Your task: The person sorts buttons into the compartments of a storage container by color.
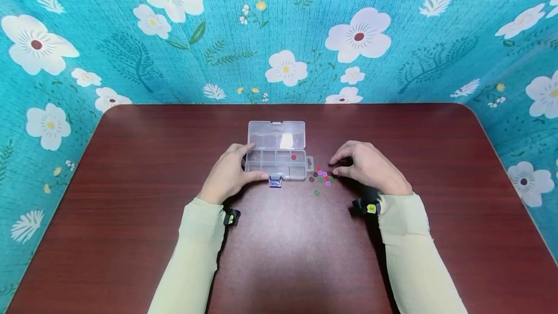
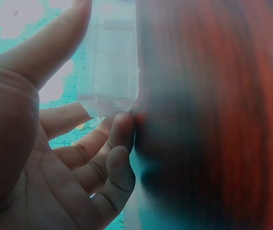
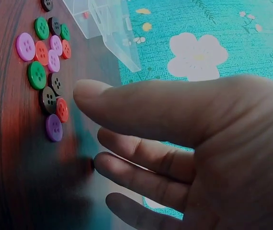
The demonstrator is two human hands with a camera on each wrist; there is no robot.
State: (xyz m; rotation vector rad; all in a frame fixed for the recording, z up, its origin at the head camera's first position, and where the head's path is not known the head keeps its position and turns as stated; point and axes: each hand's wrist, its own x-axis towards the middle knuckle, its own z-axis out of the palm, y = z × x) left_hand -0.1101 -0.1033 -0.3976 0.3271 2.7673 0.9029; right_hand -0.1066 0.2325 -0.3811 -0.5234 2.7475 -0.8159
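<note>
A clear plastic compartment box [image 1: 275, 164] lies on the table with its lid [image 1: 272, 134] raised at the back. One red button [image 1: 294, 157] is in a rear compartment towards the right. My left hand [image 1: 224, 171] holds the box by its left end, thumb along the front and fingers at the side and back. Beside the box's right end is a loose group of buttons, green [image 3: 37, 75], purple [image 3: 54, 128], red, pink and black. My right hand [image 1: 366, 161] hovers just right of them, thumb and fingers apart, nothing seen between them.
A blue latch [image 1: 275, 181] sticks out from the box's front, and a hanging tab [image 1: 310, 164] from its right end. The dark wooden table [image 1: 296, 246] stretches around both arms. Flowered turquoise cloth [image 1: 244, 28] hangs behind it and at both sides.
</note>
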